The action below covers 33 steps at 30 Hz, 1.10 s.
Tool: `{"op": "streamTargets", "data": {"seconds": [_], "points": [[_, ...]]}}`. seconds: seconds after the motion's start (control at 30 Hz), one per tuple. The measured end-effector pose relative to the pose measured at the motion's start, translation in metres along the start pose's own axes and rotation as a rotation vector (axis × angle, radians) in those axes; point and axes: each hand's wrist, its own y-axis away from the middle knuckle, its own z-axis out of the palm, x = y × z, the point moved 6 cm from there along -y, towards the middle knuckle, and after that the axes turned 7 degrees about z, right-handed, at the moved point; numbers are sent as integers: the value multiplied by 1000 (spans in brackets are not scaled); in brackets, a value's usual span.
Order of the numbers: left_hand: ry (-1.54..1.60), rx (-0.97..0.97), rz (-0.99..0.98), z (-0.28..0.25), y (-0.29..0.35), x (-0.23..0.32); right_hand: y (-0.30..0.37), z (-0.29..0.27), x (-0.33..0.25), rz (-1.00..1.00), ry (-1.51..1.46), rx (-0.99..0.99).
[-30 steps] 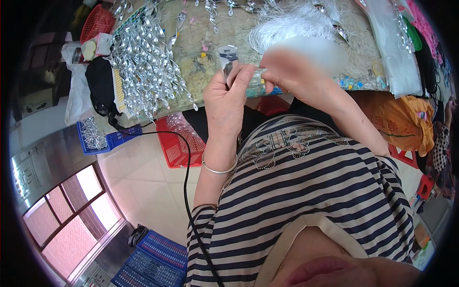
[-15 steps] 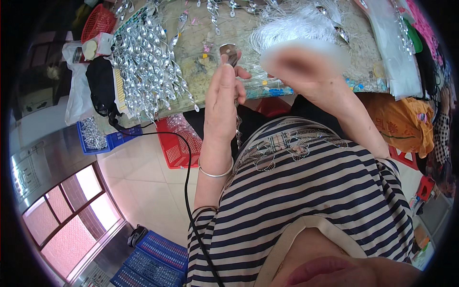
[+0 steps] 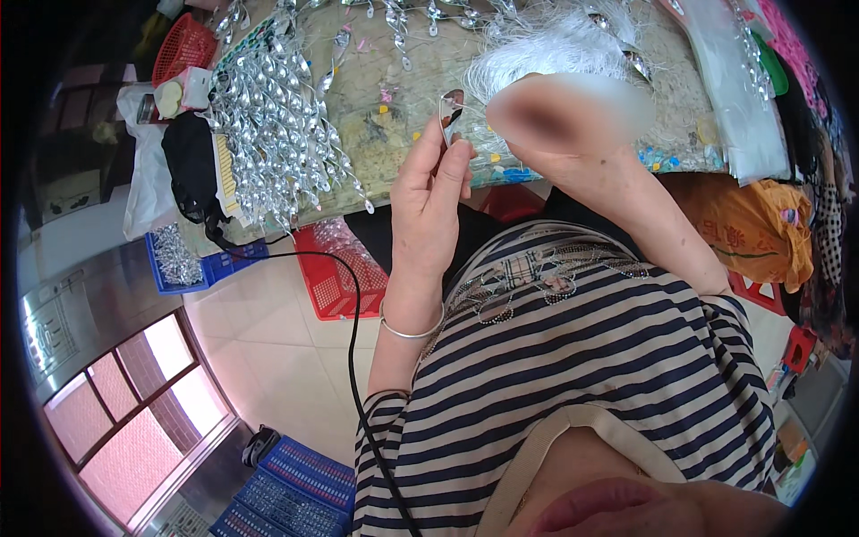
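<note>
Left fingers [image 3: 457,156] pinched round shiny silver strip [image 3: 450,106]; right fingers [image 3: 534,89] blurred (grip unclear).

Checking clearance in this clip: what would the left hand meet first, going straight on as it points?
The left hand, holding a shiny strip, would probably meet the white strands at their left edge; its height is unclear.

Head-worn fisheye view, steeply downward from close above the worktable [image 3: 371,112], dark rim perhaps unreadable

Your left hand [image 3: 425,208] points up, thumb [image 3: 455,163] pinched against fingers [image 3: 429,149]; your right hand [image 3: 565,143], partly blurred, slants inward.
</note>
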Motion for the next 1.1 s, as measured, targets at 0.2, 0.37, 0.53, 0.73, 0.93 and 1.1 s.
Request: {"op": "streamTargets", "data": {"seconds": [0.2, 0.37, 0.53, 0.73, 0.93, 1.1], "points": [[6, -10, 8, 1, 1, 0, 2, 1, 0, -11, -24, -15], [27, -12, 0, -1, 1, -3, 2, 2, -1, -30, 3, -7], [11, -1, -8, -3, 3, -4, 3, 2, -1, -11, -4, -16], [16, 26, -27, -4, 4, -5, 2, 3, 2, -23, 0, -2], [32, 14, -27, -3, 5, -3, 1, 4, 3, 1, -14, -10], [31, 10, -25, -4, 5, -6, 2, 5, 4, -21, -11, -6]]}}
